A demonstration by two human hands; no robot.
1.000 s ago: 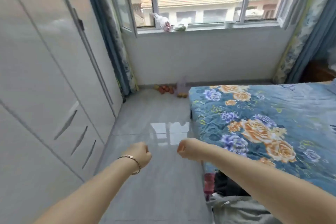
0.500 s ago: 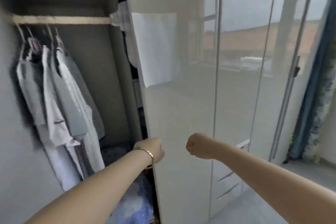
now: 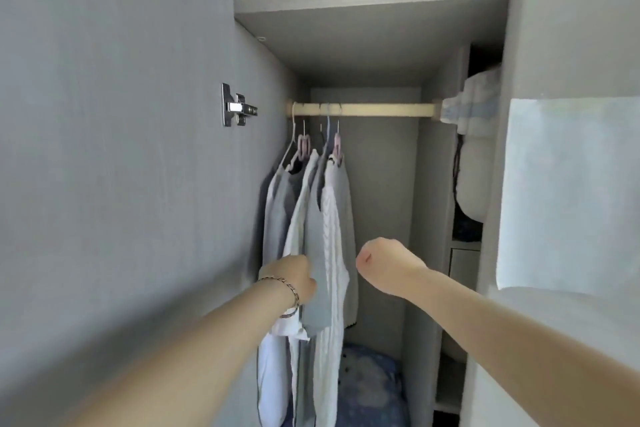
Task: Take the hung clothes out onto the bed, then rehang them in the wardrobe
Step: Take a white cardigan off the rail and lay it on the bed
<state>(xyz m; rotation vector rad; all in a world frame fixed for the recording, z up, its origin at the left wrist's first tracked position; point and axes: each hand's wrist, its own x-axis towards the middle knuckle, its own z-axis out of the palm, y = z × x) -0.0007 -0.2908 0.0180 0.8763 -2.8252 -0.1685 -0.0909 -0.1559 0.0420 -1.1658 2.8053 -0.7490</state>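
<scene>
Hung clothes (image 3: 332,218) suspended from rail (image 3: 381,110) above both hands, left hand (image 3: 294,279) curled against their lower edge, grip hidden, right hand (image 3: 381,263) fisted empty just right of them

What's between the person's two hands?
Head view: the hung clothes, a grey top and white knit sweater, fill the gap between left hand and right hand.
</scene>
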